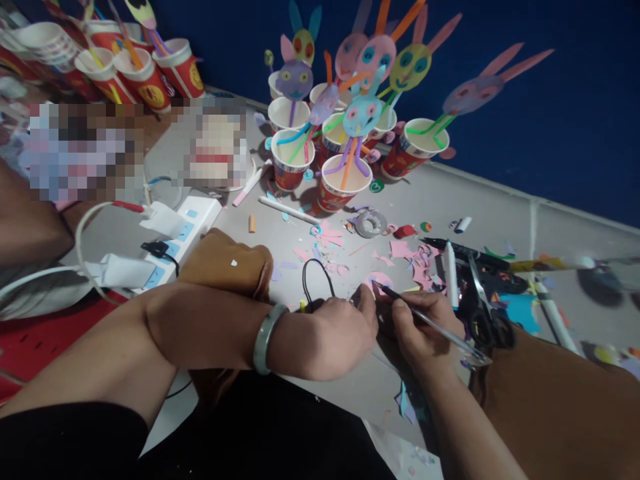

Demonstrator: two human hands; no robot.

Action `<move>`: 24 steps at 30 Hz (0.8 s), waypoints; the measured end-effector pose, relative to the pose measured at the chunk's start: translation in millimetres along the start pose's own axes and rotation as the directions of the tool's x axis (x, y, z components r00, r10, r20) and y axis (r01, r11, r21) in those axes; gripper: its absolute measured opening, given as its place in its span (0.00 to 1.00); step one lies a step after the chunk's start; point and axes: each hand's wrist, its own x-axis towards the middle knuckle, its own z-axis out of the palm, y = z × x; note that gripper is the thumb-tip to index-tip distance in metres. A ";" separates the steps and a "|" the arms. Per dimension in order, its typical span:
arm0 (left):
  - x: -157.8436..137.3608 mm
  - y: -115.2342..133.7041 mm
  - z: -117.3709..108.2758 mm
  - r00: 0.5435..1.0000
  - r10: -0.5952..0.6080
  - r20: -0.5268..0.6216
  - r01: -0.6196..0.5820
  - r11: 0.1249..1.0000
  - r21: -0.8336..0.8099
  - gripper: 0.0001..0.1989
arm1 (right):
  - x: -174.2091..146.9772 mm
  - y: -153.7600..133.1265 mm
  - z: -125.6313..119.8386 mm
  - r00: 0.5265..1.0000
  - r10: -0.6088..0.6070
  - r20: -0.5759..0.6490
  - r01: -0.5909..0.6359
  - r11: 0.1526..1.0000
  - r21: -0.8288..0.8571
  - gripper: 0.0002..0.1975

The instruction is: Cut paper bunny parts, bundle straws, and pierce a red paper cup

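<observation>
My right hand point(427, 327) is closed around a clear-barrelled pen point(440, 328), its dark tip touching a small pink paper piece point(379, 280). My left hand point(335, 337), with a pale green bangle point(270, 339) on the wrist, has its fingers drawn together at the near left edge of that paper. Most of those fingers are hidden behind the hand. A black cord loop point(318, 263) rises just beyond it. Black-handled scissors point(485, 313) and a white marker point(451, 275) lie to the right of my right hand.
Paper cups with rabbit-faced straw figures point(345, 183) stand along the blue wall. Pink scraps point(425, 263) and a tape roll point(370, 223) lie before them. Left are a power strip point(193, 220), a brown case point(223, 263) and another person's arm point(30, 213).
</observation>
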 end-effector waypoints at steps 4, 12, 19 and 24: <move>0.0 0.5 0.8 1.000 -0.014 0.002 0.014 1.000 -0.018 0.31 | 0.0 -0.8 0.3 1.000 -0.007 -0.005 0.007 1.000 0.009 0.09; -0.3 -0.9 -0.6 1.000 -0.004 0.017 0.004 1.000 -0.013 0.31 | -0.7 1.6 1.4 1.000 0.020 0.003 -0.020 1.000 0.003 0.10; -0.1 -0.2 -0.5 1.000 -0.010 0.014 0.010 1.000 -0.006 0.31 | -2.6 2.7 3.0 1.000 0.003 -0.017 -0.003 1.000 0.016 0.09; 0.0 -0.7 -1.4 1.000 0.000 0.017 0.000 1.000 0.003 0.31 | -6.1 11.0 1.9 0.981 0.058 -0.187 -0.039 0.994 0.101 0.06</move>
